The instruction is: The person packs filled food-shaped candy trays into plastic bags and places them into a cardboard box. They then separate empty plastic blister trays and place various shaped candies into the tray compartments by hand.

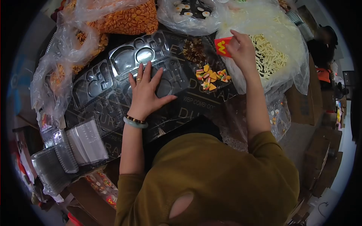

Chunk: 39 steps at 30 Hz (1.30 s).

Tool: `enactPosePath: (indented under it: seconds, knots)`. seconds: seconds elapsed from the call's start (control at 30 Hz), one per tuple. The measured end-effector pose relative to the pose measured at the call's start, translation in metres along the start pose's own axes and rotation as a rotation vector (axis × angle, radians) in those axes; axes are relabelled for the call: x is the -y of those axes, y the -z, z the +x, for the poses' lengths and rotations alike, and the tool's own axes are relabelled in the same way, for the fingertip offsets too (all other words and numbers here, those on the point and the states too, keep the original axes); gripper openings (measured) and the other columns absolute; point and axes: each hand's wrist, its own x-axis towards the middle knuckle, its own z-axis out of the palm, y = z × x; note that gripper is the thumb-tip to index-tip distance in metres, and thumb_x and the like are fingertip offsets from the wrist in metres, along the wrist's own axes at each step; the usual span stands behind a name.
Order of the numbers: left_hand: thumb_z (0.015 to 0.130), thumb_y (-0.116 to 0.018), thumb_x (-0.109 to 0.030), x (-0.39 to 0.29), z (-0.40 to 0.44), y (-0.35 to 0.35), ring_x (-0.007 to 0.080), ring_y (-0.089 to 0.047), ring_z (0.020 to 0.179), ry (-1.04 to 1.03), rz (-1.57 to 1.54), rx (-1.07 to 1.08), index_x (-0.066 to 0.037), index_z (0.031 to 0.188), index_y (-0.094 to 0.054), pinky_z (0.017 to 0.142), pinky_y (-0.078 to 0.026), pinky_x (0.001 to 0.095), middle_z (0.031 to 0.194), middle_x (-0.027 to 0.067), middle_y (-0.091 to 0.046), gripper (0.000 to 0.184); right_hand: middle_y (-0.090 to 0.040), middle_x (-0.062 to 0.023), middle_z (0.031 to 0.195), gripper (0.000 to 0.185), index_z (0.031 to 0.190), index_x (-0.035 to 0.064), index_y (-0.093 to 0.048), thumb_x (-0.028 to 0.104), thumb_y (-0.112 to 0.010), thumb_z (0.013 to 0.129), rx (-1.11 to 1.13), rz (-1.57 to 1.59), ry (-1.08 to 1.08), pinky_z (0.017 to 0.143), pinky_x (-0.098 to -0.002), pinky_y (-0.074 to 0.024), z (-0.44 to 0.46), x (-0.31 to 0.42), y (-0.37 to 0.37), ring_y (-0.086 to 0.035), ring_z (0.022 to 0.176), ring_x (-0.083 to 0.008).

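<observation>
My left hand lies flat with its fingers spread on a clear plastic blister tray with round and shaped hollows. Between the thumb and fingers of my right hand is a small red french-fry box with a yellow zigzag mark. Just right of that hand, pale toy fries fill an open clear bag. Below the box lie small yellow, orange and red toy pieces, with a pile of shiny brown pieces above them.
Bags of orange round pieces stand at the back left. A bag of toy fried eggs sits at the back middle. Stacked clear plastic packs rest at the front left of the black printed board. Cardboard boxes line the right.
</observation>
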Motion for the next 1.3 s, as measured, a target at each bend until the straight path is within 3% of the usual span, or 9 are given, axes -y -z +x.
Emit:
enactPosePath:
  seconds: [0.1,0.2,0.23,0.3,0.43,0.73,0.93,1.17,1.3]
  knots:
    - [0.064,-0.075,-0.061,-0.001,0.005,-0.008,0.0396,-0.018,0.141,0.050,0.067,-0.037,-0.014,0.136,-0.049,0.109,-0.006,0.0640,0.149,0.0207,-0.029,0.090,-0.063,-0.0131,0.102,0.040,0.113,0.0037,-0.065,0.013,-0.074,0.075,0.008,0.119,-0.385,0.086,-0.0320,-0.0479,0.002,-0.042,0.012,-0.062,0.095,-0.0239]
    - [0.065,-0.072,-0.064,-0.005,0.007,-0.009,0.0406,-0.018,0.141,0.079,0.098,-0.050,-0.014,0.137,-0.048,0.109,-0.005,0.0647,0.149,0.0214,-0.029,0.091,-0.065,-0.0133,0.097,0.034,0.108,0.0021,-0.066,0.014,-0.074,0.077,-0.400,-0.488,0.053,0.079,-0.0306,-0.0503,-0.012,-0.052,0.021,-0.064,0.087,-0.0205]
    - [0.066,-0.072,-0.063,-0.007,0.007,-0.009,0.0406,-0.018,0.141,0.084,0.101,-0.048,-0.013,0.137,-0.048,0.109,-0.005,0.0647,0.149,0.0214,-0.029,0.091,-0.066,-0.0118,0.094,0.029,0.104,0.0024,-0.067,0.014,-0.074,0.078,-0.460,-0.389,0.158,0.073,-0.0318,-0.0518,-0.012,-0.035,0.023,-0.065,0.080,-0.0206]
    - [0.066,-0.073,-0.062,-0.011,0.008,-0.011,0.0405,-0.018,0.141,0.088,0.102,-0.041,-0.012,0.138,-0.047,0.109,-0.005,0.0648,0.149,0.0213,-0.029,0.091,-0.066,-0.0110,0.093,0.026,0.103,0.0028,-0.066,0.011,-0.072,0.079,-0.169,0.150,-0.058,0.073,-0.0352,-0.0519,-0.028,0.007,0.007,-0.065,0.078,-0.0241]
    - [0.069,-0.073,-0.058,-0.020,0.011,-0.016,0.0393,-0.019,0.141,0.064,0.092,-0.043,-0.007,0.137,-0.046,0.109,-0.006,0.0646,0.149,0.0205,-0.029,0.089,-0.065,-0.0173,0.098,0.022,0.099,0.0017,-0.067,0.014,-0.067,0.081,0.283,0.106,-0.101,0.079,-0.0386,-0.0506,-0.038,0.036,-0.042,-0.063,0.089,-0.0337]
    - [0.076,-0.075,-0.032,-0.031,0.008,-0.030,0.0333,-0.031,0.137,-0.057,-0.095,-0.119,-0.004,0.127,-0.054,0.111,-0.017,0.0577,0.142,0.0149,-0.042,0.061,-0.067,-0.0152,0.088,0.019,0.094,0.0006,-0.067,0.007,-0.066,0.076,0.201,0.379,-0.159,0.067,-0.0343,-0.0539,-0.041,0.059,-0.040,-0.067,0.076,-0.0262]
    - [0.076,-0.075,-0.030,-0.032,0.009,-0.029,0.0339,-0.036,0.134,-0.085,-0.087,-0.125,-0.009,0.126,-0.056,0.110,-0.020,0.0582,0.138,0.0141,-0.045,0.058,-0.063,-0.0122,0.081,0.018,0.091,0.0020,-0.067,0.007,-0.071,0.074,0.271,0.329,0.158,0.070,-0.0386,-0.0496,-0.070,0.098,-0.052,-0.063,0.078,-0.0310]
    - [0.077,-0.074,-0.030,-0.033,0.009,-0.027,0.0340,-0.037,0.133,-0.103,-0.050,-0.114,-0.011,0.123,-0.058,0.109,-0.021,0.0593,0.138,0.0141,-0.046,0.052,-0.062,-0.0124,0.088,0.019,0.095,0.0013,-0.067,0.008,-0.070,0.077,0.431,0.608,-0.242,0.069,-0.0365,-0.0498,-0.073,0.088,-0.046,-0.061,0.076,-0.0316]
    - [0.077,-0.074,-0.029,-0.032,0.008,-0.028,0.0335,-0.037,0.134,-0.104,-0.058,-0.119,-0.011,0.121,-0.059,0.108,-0.021,0.0597,0.137,0.0139,-0.047,0.051,-0.062,-0.0129,0.089,0.021,0.097,0.0011,-0.066,0.009,-0.069,0.078,0.299,0.485,-0.032,0.069,-0.0375,-0.0503,-0.062,0.095,-0.047,-0.062,0.075,-0.0312]
